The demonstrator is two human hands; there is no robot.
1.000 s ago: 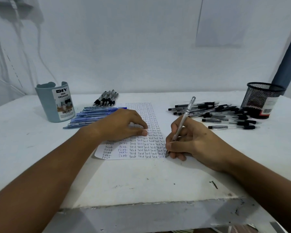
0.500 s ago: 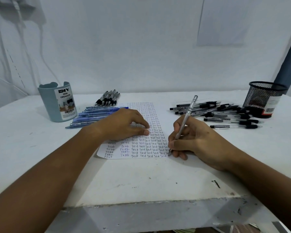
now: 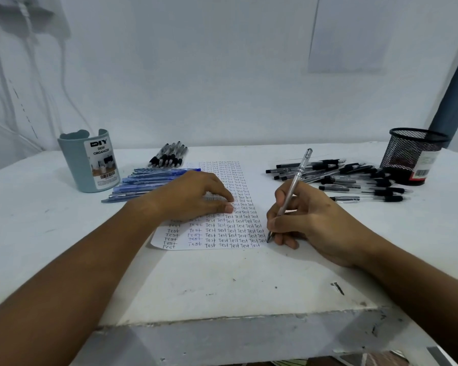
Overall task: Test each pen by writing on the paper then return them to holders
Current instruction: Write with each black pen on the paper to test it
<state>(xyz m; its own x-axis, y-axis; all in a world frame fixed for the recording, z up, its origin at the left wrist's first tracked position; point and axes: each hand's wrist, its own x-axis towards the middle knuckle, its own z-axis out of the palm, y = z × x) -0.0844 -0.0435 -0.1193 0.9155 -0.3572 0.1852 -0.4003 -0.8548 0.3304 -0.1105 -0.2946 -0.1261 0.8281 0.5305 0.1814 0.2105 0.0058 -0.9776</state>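
Note:
A white paper [image 3: 233, 233] covered with rows of the word "Test" lies in the middle of the table. My left hand [image 3: 193, 196] rests flat on it, fingers pressing the sheet. My right hand [image 3: 312, 220] grips a clear pen [image 3: 296, 180] with its tip on the paper's right edge near the bottom rows. A grey-blue desk organizer [image 3: 90, 162] stands at the left and a black mesh holder [image 3: 413, 154] at the right.
Blue pens [image 3: 148, 180] lie in a row beside the organizer, and a small group of black pens [image 3: 169, 154] lies behind them. Many black-capped pens [image 3: 349, 178] are heaped left of the mesh holder. The table's front edge [image 3: 222, 323] is chipped.
The pen tip has shifted slightly along the paper's right edge as my right hand writes. My left hand has stayed on the sheet.

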